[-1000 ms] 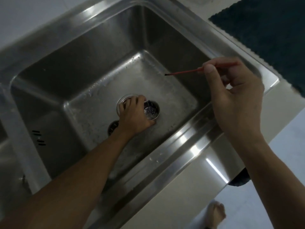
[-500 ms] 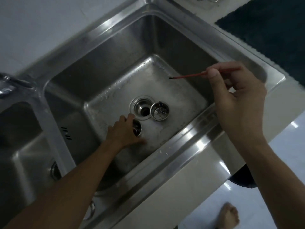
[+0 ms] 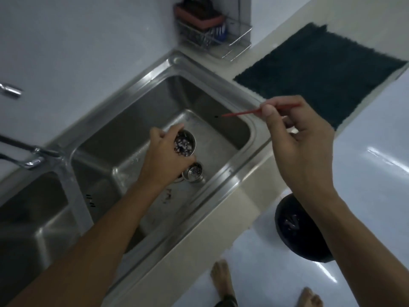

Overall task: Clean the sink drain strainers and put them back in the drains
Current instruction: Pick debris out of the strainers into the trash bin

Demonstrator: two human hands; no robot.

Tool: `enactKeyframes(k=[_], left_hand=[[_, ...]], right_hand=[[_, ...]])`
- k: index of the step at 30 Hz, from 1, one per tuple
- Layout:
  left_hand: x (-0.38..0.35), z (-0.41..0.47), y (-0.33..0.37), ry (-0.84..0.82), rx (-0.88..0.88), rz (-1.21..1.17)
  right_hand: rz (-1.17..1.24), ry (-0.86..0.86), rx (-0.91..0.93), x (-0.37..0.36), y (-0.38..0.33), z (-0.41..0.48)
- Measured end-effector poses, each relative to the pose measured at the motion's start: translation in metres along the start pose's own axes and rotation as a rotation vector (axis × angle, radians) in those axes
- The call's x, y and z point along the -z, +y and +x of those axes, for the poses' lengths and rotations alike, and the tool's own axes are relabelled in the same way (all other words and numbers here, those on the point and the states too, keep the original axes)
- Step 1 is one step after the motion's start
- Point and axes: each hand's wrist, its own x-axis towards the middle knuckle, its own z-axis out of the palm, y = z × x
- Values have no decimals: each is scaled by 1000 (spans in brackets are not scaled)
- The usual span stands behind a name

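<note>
Presently left grip (image 3: 164, 158) clasped one debris-filled strainer (image 3: 185, 144) above the sink (image 3: 221, 82) floor, mouth up, probably so nothing spilled; second strainer (image 3: 194, 172) sat on that floor. Right grip (image 3: 303, 140) pinched a red stick (image 3: 243, 113), poised for picking.

Bare left hand (image 3: 163, 158) and right hand (image 3: 303, 151), bare forearms (image 3: 99, 240), bare feet (image 3: 221, 282), dark ankle cuff (image 3: 226, 303).
</note>
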Motion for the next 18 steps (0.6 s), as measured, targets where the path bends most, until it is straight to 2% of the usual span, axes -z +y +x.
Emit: enactKeyframes(k=[5,10,14,18], left_hand=[[-17,-1,125,-7,-214,-64],[-91,-22,224,-73,-374,-219],[-169,-53,262,-177,-433,-264],[-255,-77,262,-300,-415,-264]], right_hand=[[-19,94,0,83,-9,15],[-99,203,-70,169,23,1],[-149,264,-215,220,73,-42],[-203,264,-366,244,139,-96]])
